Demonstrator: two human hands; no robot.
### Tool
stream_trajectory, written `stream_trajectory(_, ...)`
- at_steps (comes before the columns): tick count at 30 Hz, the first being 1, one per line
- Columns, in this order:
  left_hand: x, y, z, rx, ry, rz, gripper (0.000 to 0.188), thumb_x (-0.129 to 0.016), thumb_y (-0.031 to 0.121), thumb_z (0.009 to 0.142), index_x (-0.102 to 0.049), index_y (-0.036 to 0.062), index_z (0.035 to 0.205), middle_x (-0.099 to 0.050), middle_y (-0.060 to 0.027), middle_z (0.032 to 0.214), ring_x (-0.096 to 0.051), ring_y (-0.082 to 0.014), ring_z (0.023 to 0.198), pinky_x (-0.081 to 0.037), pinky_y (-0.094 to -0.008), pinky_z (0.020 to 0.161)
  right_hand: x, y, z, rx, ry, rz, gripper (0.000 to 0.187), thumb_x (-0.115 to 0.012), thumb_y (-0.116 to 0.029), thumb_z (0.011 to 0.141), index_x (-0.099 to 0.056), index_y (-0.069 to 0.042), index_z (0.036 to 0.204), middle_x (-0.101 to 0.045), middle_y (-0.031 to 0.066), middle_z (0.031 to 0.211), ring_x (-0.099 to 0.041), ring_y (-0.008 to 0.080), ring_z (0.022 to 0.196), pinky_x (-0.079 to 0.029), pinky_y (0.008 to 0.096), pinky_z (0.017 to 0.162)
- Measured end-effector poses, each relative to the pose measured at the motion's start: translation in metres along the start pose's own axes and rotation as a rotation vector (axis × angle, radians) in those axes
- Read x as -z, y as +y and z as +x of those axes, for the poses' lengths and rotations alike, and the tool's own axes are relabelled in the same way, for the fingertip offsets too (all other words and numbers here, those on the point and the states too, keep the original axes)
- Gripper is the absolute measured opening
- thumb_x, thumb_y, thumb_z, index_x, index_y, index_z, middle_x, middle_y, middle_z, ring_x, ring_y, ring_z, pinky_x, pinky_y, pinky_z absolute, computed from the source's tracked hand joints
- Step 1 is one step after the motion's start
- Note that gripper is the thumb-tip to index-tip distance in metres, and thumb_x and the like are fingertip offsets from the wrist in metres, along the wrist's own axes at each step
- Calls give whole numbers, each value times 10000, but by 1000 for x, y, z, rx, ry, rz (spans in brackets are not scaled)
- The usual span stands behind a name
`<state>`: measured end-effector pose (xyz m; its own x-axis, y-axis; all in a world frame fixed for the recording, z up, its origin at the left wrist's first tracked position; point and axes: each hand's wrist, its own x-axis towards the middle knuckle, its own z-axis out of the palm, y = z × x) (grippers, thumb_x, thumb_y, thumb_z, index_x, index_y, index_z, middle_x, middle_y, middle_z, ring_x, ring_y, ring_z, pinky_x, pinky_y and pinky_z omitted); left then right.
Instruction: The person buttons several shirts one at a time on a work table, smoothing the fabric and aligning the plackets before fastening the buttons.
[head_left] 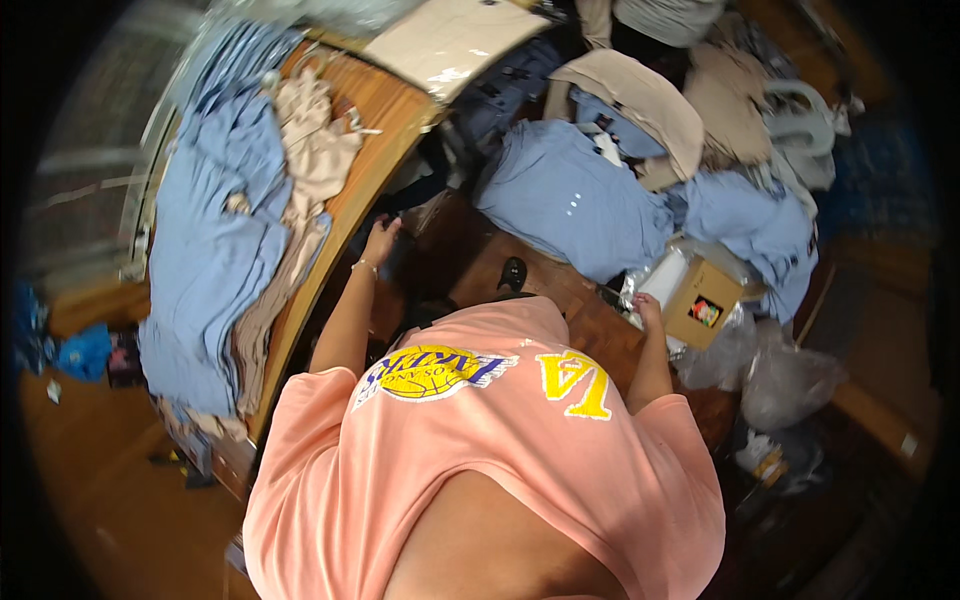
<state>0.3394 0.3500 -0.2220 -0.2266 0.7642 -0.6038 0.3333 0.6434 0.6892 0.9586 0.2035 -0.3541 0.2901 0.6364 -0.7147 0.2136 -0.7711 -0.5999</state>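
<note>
My left hand is low beside the wooden table's edge, its fingers curled by something dark; what they hold, if anything, I cannot make out. On the right, my right hand has its fingers bent in close to crinkled clear plastic and a brown cardboard box with a small colourful picture on it. Whether the fingers grip the plastic is too small to tell. Ahead of me lies a heap of light blue garments, with more blue cloth beyond the box.
The wooden table on my left bears blue garments and beige cloth. At its far end lies a flat beige packet in clear plastic. Beige garments top the heap ahead. Clear plastic bags lie at right.
</note>
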Motion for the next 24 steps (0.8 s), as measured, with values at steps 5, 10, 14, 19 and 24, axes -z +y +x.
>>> stream_trajectory(5, 62, -2, -92, -5, -136, -66, 489, -533, 333, 885, -425, 41, 1261, -563, -72, 1090, -525, -140, 903, -414, -271, 778, -59, -65, 23, 1, -146, -112, 194, -533, -241, 839, -616, -155, 992, -624, -7, 828, -571, 127, 691, -370, 357, 546)
stream_trajectory(10, 129, 6, -183, -65, -240, -200, 444, -481, 363, 912, -424, 136, 1290, -535, -19, 1166, -499, -112, 1024, -369, -287, 884, -160, -212, 16, 351, -187, -149, 206, -506, -252, 845, -616, -149, 986, -629, -15, 846, -572, 105, 700, -349, 255, 495)
stream_trajectory(14, 218, -2, -250, -375, -254, -391, 394, -485, 204, 926, -413, 75, 1291, -532, -45, 1148, -486, -120, 1057, -353, -259, 936, -289, -387, -137, 672, -254, 59, 200, -584, -184, 838, -609, -75, 1004, -615, 2, 860, -553, 83, 732, -400, 219, 616)
stream_trajectory(19, 336, -56, -294, -473, 457, -73, 241, -596, 110, 834, -555, 30, 1057, -573, -52, 953, -541, -144, 914, -420, -249, 808, -455, -466, -320, 1294, -618, -61, 181, -603, -77, 820, -618, -26, 993, -610, 27, 901, -532, 99, 788, -420, 226, 695)
stream_trajectory(24, 385, -133, -299, -458, 939, 437, 180, -683, 103, 719, -599, 21, 855, -589, -88, 829, -553, -254, 782, -431, -315, 690, -556, -470, -398, 1775, -752, -528, 184, -658, -55, 714, -617, -34, 893, -569, 86, 794, -518, 219, 798, -414, 296, 721)
